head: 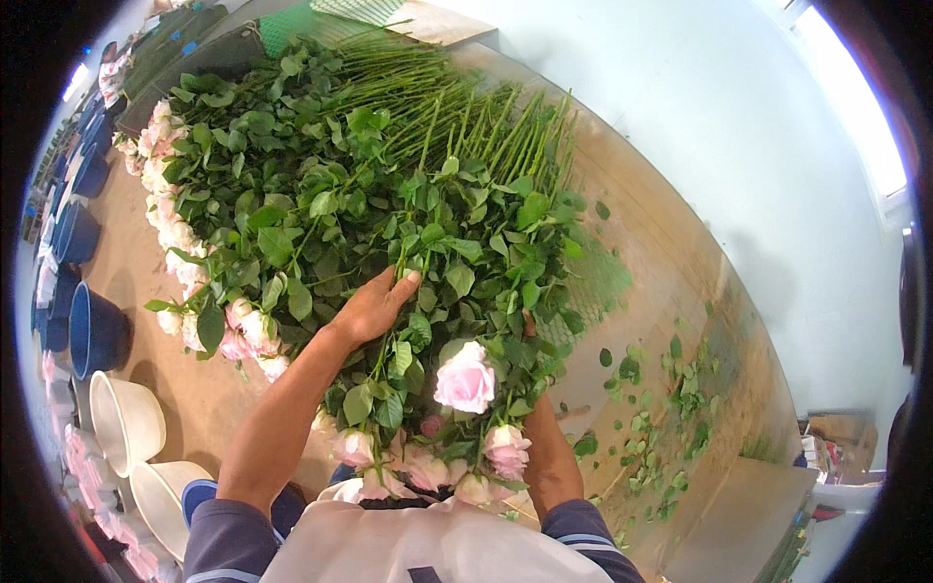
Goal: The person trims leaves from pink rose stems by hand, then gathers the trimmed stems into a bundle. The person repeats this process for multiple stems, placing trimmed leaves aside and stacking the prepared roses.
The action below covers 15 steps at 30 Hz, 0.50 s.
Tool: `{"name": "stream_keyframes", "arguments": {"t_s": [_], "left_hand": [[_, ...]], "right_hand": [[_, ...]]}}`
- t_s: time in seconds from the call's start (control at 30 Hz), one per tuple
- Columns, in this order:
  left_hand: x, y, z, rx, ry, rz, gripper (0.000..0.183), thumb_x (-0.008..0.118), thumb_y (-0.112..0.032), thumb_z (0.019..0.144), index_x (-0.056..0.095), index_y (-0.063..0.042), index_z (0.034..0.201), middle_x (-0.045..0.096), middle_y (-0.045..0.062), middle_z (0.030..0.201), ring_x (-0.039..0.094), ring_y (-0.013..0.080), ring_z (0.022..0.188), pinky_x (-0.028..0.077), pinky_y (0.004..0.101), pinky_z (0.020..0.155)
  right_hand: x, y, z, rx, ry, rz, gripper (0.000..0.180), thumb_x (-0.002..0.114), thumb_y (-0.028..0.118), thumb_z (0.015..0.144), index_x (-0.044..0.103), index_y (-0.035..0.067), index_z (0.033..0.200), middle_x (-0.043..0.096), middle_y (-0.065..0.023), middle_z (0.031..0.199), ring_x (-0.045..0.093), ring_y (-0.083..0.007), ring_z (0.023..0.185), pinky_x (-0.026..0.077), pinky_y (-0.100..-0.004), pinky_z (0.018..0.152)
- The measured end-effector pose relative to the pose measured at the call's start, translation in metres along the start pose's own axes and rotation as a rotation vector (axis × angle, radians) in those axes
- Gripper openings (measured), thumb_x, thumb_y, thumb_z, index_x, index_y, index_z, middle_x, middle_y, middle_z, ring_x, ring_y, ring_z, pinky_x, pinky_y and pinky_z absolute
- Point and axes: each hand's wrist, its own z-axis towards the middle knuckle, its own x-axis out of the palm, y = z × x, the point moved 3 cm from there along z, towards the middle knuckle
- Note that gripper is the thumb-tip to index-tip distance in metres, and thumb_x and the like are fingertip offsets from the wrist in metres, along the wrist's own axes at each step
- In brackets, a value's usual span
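Note:
A large heap of pale pink roses with long leafy stems (452,131) lies before me, many blooms along its left side. My left hand (379,302) grips leafy rose stems near the middle, its thumb lying over them. Leaves cover most of my right hand (530,324), which is at the right side of the bunch close to me; its hold cannot be made out. Near my chest, a pink rose bloom (465,379) faces up, with several more blooms below it, against my pale apron (437,543).
Green netting (594,284) lies beneath the stems. Loose leaves (641,430) are scattered over the tabletop at right, beside a pale wall (656,73). Blue buckets (98,331) and cream tubs (127,423) stand at left. Another person (111,76) is far off at upper left.

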Motion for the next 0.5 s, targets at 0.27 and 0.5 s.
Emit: {"name": "stream_keyframes", "arguments": {"t_s": [0.27, 0.5], "left_hand": [[0.014, -0.026, -0.046, 0.184, 0.090, -0.059, 0.063, 0.041, -0.045, 0.098, 0.033, -0.001, 0.142, 0.049, 0.015, 0.134, 0.045, 0.0193, 0.121, 0.033, 0.0315, 0.104], [0.068, -0.051, -0.091, 0.468, 0.141, 0.009, 0.067, 0.044, -0.046, 0.094, 0.035, 0.006, 0.136, 0.046, 0.029, 0.129, 0.043, 0.0394, 0.123, 0.032, 0.0416, 0.106]], "right_hand": [[-0.004, 0.019, -0.090, -0.111, -0.131, -0.020, 0.061, 0.061, 0.044, 0.087, 0.044, 0.008, 0.133, 0.054, -0.0093, 0.126, 0.058, -0.0242, 0.108, 0.050, -0.0405, 0.090], [-0.002, 0.026, -0.244, -0.312, -0.322, -0.067, 0.063, 0.062, 0.045, 0.086, 0.043, 0.007, 0.134, 0.053, -0.0094, 0.127, 0.057, -0.0243, 0.110, 0.049, -0.0409, 0.092]]}}
